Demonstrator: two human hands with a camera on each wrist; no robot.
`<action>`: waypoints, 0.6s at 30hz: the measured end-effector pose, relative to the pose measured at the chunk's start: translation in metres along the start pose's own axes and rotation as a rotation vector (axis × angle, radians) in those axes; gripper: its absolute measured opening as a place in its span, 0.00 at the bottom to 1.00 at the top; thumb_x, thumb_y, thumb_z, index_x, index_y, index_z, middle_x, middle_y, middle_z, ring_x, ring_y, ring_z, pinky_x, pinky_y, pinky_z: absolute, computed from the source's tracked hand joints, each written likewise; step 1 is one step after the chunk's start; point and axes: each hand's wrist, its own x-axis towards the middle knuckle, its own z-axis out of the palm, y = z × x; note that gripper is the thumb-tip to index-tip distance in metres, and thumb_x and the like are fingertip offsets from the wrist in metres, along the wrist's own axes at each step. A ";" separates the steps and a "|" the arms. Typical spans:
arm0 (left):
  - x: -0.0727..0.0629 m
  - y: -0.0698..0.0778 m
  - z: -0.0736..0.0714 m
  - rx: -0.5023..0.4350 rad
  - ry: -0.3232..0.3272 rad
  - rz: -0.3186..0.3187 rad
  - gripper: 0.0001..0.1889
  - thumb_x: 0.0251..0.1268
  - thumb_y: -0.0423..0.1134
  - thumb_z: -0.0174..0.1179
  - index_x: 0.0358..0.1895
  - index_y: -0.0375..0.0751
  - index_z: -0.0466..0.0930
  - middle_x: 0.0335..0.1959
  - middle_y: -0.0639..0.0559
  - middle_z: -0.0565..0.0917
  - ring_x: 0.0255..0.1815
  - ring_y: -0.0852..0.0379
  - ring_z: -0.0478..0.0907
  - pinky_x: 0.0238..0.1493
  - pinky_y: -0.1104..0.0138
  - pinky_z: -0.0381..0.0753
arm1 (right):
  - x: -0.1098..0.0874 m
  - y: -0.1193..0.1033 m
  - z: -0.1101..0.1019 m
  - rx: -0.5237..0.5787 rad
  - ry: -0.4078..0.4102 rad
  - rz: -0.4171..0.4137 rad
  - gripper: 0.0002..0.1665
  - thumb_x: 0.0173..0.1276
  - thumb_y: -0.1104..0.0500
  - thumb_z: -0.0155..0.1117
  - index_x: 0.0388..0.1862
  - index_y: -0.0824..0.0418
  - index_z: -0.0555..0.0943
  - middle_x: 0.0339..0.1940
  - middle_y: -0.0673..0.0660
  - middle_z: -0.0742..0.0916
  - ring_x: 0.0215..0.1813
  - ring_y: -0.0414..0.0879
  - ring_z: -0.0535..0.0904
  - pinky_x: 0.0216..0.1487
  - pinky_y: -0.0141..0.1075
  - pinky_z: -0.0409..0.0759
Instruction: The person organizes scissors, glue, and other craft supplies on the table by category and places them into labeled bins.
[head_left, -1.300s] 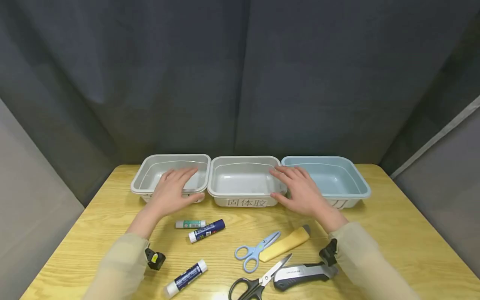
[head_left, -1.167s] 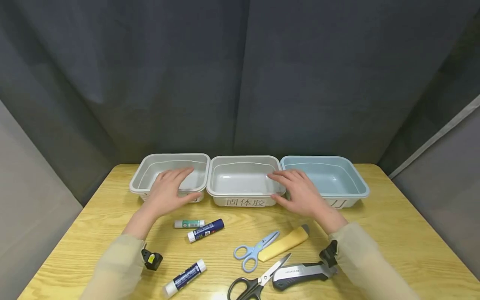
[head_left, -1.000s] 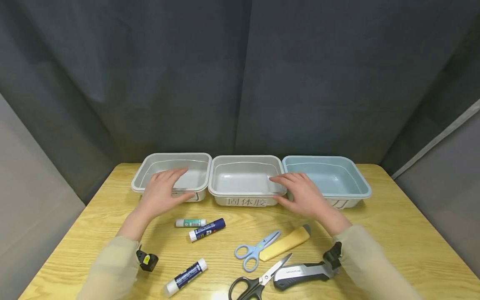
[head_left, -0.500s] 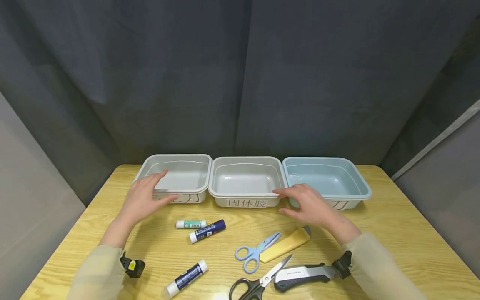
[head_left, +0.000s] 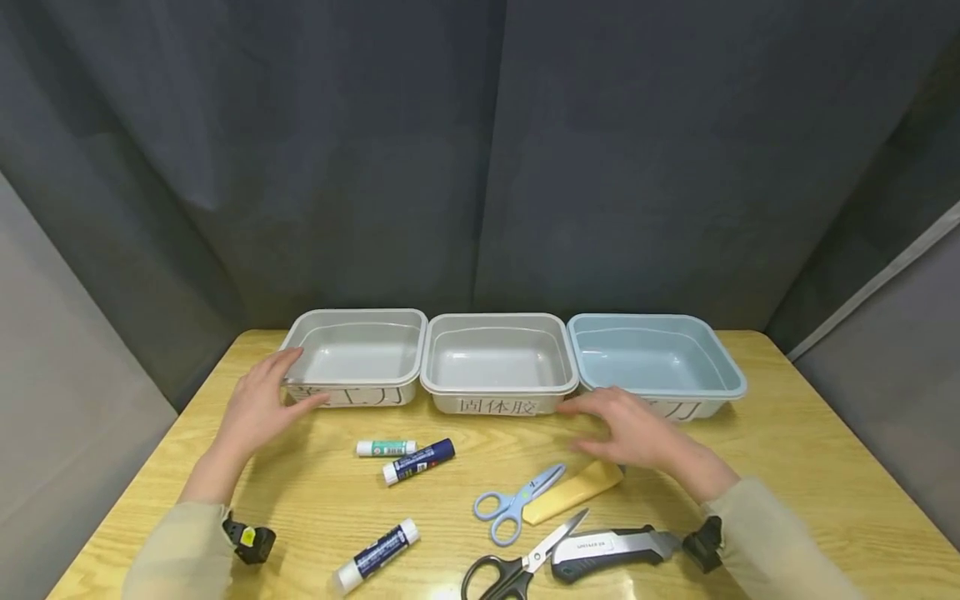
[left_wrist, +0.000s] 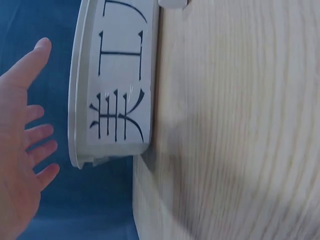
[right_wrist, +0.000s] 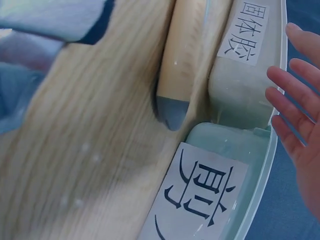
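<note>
My left hand (head_left: 257, 407) hovers with spread fingers at the front left corner of the left grey bin (head_left: 351, 393), holding nothing. My right hand (head_left: 626, 427) is above the table in front of the gap between the middle grey bin (head_left: 497, 405) and the blue bin (head_left: 652, 318), fingers relaxed. Below it lies a yellow box cutter (head_left: 573, 493), its dark tip shown in the right wrist view. Beside that cutter are blue-handled scissors (head_left: 513, 504). Black-handled scissors (head_left: 525, 567) lie nearer me, touching a grey and black utility knife (head_left: 611, 552).
On the left side of the wooden table (head_left: 300, 492) lie a green-labelled glue stick (head_left: 386, 448), a blue-capped glue stick (head_left: 418, 462) and a white-capped glue stick (head_left: 377, 556). The three bins stand in a row before a dark curtain (head_left: 375, 167).
My left hand has moved left and toward me, off the left bin's opening. My right hand has come down toward me, away from the bins' rims. The objects stay in place.
</note>
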 end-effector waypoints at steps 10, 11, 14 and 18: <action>-0.005 -0.018 -0.004 -0.112 -0.028 -0.162 0.51 0.50 0.63 0.60 0.69 0.32 0.49 0.67 0.29 0.53 0.65 0.29 0.52 0.56 0.37 0.54 | -0.011 -0.002 0.005 0.053 -0.155 0.056 0.30 0.49 0.45 0.70 0.52 0.53 0.78 0.50 0.49 0.83 0.52 0.48 0.77 0.54 0.45 0.72; -0.005 -0.020 -0.005 -0.120 -0.038 -0.172 0.52 0.50 0.63 0.59 0.69 0.32 0.47 0.68 0.29 0.51 0.65 0.29 0.51 0.57 0.37 0.54 | -0.012 -0.002 0.005 0.048 -0.163 0.060 0.31 0.48 0.44 0.70 0.52 0.53 0.78 0.50 0.49 0.83 0.53 0.48 0.77 0.54 0.45 0.72; -0.005 -0.023 -0.006 -0.143 -0.076 -0.201 0.55 0.50 0.64 0.59 0.70 0.31 0.42 0.68 0.28 0.47 0.66 0.28 0.48 0.57 0.37 0.53 | -0.015 -0.002 0.005 0.030 -0.183 0.072 0.33 0.46 0.42 0.71 0.52 0.52 0.78 0.50 0.49 0.82 0.53 0.48 0.77 0.54 0.45 0.72; -0.005 -0.026 -0.006 -0.175 -0.129 -0.248 0.58 0.50 0.65 0.58 0.71 0.32 0.36 0.68 0.25 0.44 0.66 0.27 0.46 0.57 0.36 0.52 | -0.018 -0.001 0.007 0.012 -0.202 0.062 0.32 0.45 0.41 0.71 0.50 0.51 0.79 0.49 0.49 0.83 0.51 0.48 0.78 0.52 0.45 0.73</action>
